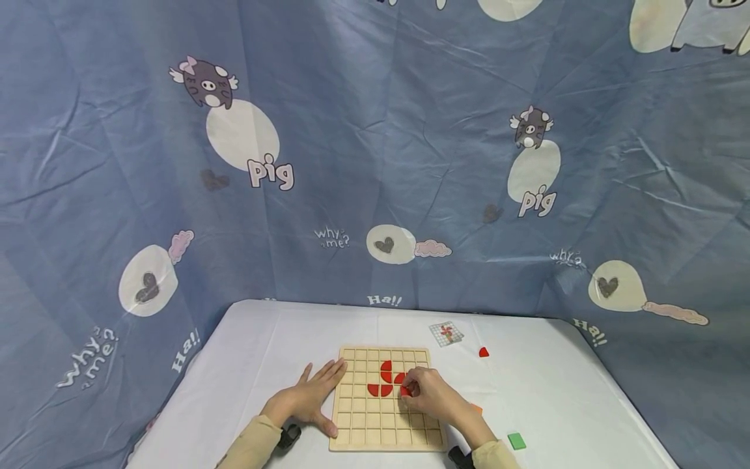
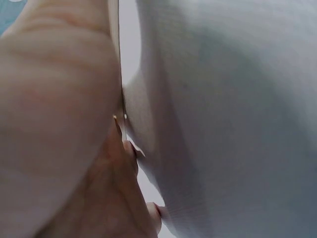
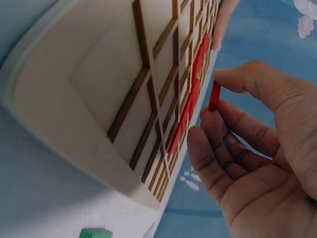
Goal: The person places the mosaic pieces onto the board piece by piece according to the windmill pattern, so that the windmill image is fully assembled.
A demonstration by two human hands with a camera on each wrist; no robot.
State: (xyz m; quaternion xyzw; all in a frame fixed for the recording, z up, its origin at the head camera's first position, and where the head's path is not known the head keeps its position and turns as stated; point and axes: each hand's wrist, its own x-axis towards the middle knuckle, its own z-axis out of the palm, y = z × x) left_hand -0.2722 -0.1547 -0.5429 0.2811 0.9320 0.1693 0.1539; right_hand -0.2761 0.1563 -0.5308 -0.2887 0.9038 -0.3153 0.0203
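Observation:
A wooden grid board (image 1: 366,440) lies on the white table, with several red quarter-circle pieces (image 1: 386,377) set in its squares. Between thumb and fingers, my right hand (image 1: 433,395) pinches another red piece (image 3: 214,96) just above the board's right half; the head view shows only part of it. My left hand (image 1: 308,397) lies spread along the board's left edge, its fingertips and thumb touching the frame. In the left wrist view, the palm of the left hand (image 2: 54,124) fills the left side and the board is hard to make out.
Small pattern cards (image 1: 446,333) showing a red figure on a grid lie behind the board. To their right is a loose red piece (image 1: 483,352). A green square (image 1: 517,441) and a partly hidden orange piece (image 1: 477,409) lie right of the board. A blue printed curtain (image 1: 351,163) encloses the table.

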